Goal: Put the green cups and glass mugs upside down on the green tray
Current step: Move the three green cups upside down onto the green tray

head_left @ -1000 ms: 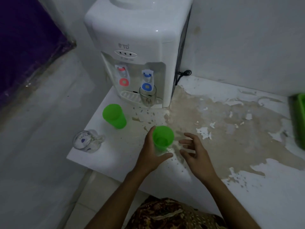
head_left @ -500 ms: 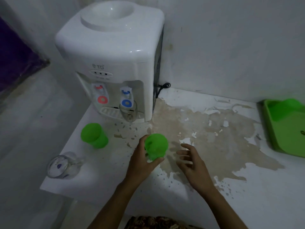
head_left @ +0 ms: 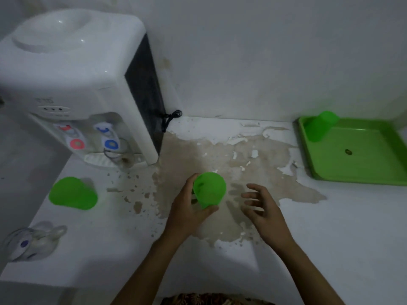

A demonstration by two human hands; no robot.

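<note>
My left hand (head_left: 187, 211) grips a green cup (head_left: 209, 190) above the middle of the counter, mouth facing up and away. To its right my right hand (head_left: 262, 208) hovers with fingers spread and holds nothing. Another green cup (head_left: 72, 193) stands on the counter at the left. A glass mug (head_left: 33, 241) sits near the front left corner. A second glass mug (head_left: 120, 154) stands under the dispenser's blue tap. At the far right lies the green tray (head_left: 363, 172), with one green cup (head_left: 319, 126) upside down in its back left corner.
A white water dispenser (head_left: 72, 84) fills the back left of the counter, its black cord (head_left: 170, 118) trailing beside it. The white counter (head_left: 330, 238) has a large brown patch of peeled paint (head_left: 220, 164) in the middle. Walls close the back.
My left hand has lifted the green cup off the counter and tipped it. My view has swung right, so the tray with its cup has come fully into sight.
</note>
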